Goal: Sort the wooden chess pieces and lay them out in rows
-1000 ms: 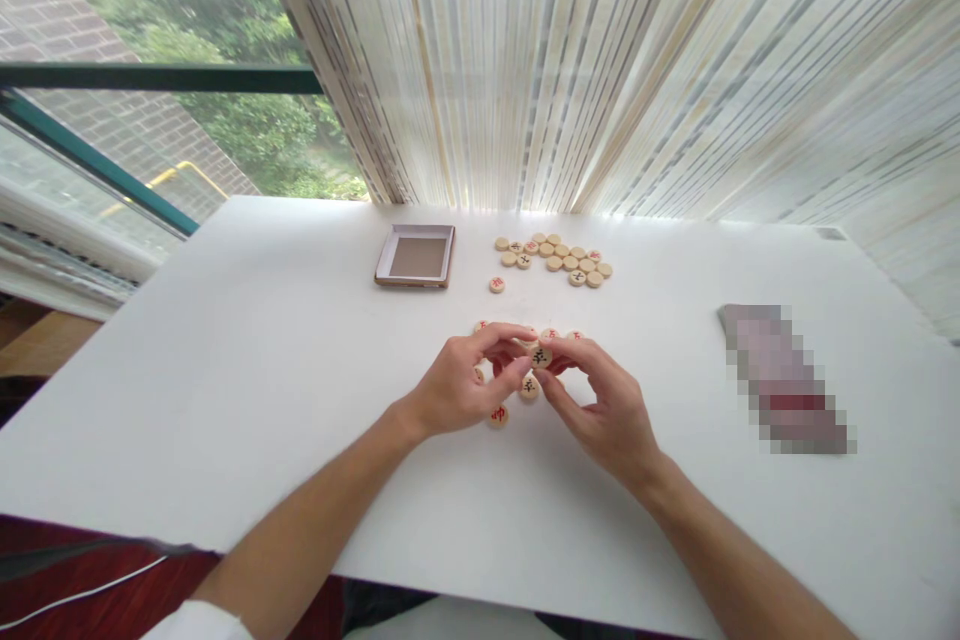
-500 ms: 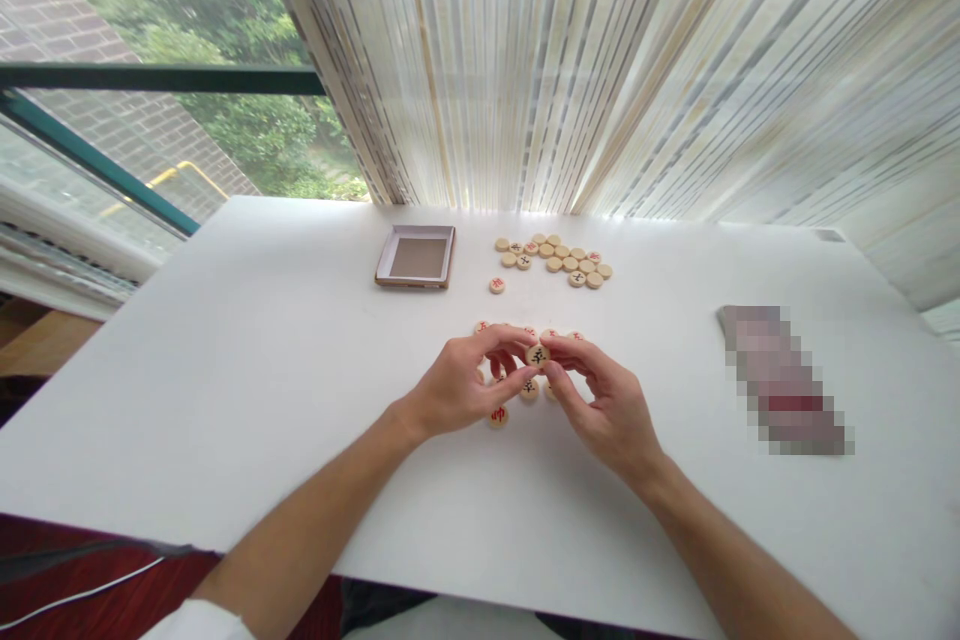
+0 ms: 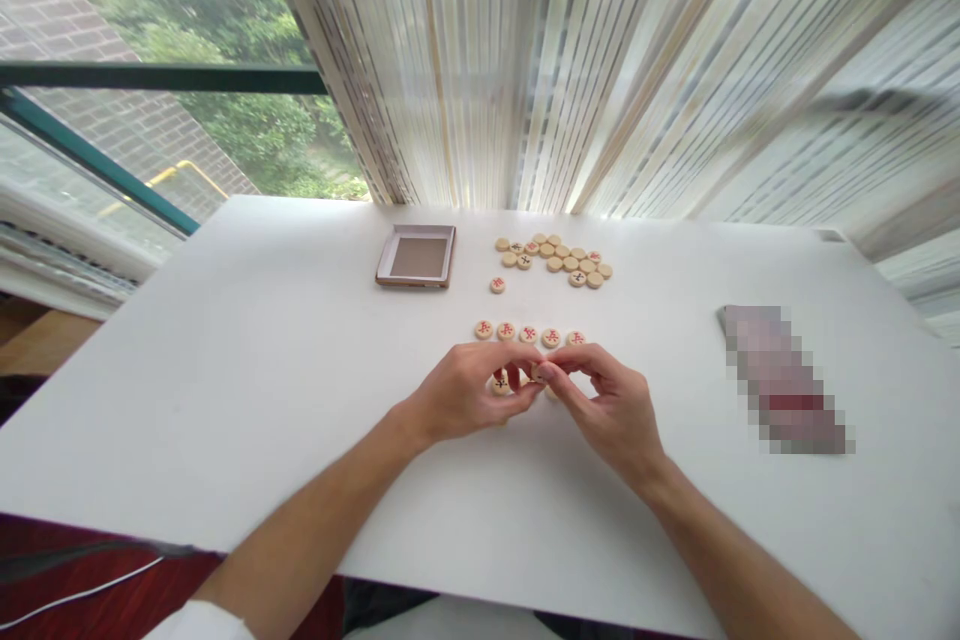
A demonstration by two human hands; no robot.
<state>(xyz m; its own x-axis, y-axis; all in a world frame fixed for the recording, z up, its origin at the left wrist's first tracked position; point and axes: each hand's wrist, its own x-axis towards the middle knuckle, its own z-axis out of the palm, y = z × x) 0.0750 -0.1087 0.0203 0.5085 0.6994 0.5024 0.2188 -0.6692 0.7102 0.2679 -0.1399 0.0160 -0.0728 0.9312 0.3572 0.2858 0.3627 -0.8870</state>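
Observation:
Between the fingertips of my left hand [image 3: 469, 388] and my right hand [image 3: 604, 400] is a round Chinese chess piece [image 3: 538, 374], mostly covered by the fingers. Both hands are closed in a pinch around it, over the table. Just beyond them lies a row of several red-marked pieces [image 3: 528, 334]. A black-marked piece [image 3: 500, 384] shows through the gap of my left hand's fingers. Another piece [image 3: 553, 394] peeks out beside my right thumb. Others under the hands are partly hidden.
Farther back on the white table [image 3: 262, 370], several loose pieces [image 3: 562, 252] lie in a cluster, some blank side up. One red-marked piece [image 3: 497, 286] lies apart. An open shallow box [image 3: 379, 280] stands left of them. A blurred-out flat item [image 3: 784, 380] lies at right.
Both hands have moved slightly nearer to me with the piece, uncovering the red-marked row. The held piece's face is now mostly covered, and the red piece below the left hand is nearly hidden.

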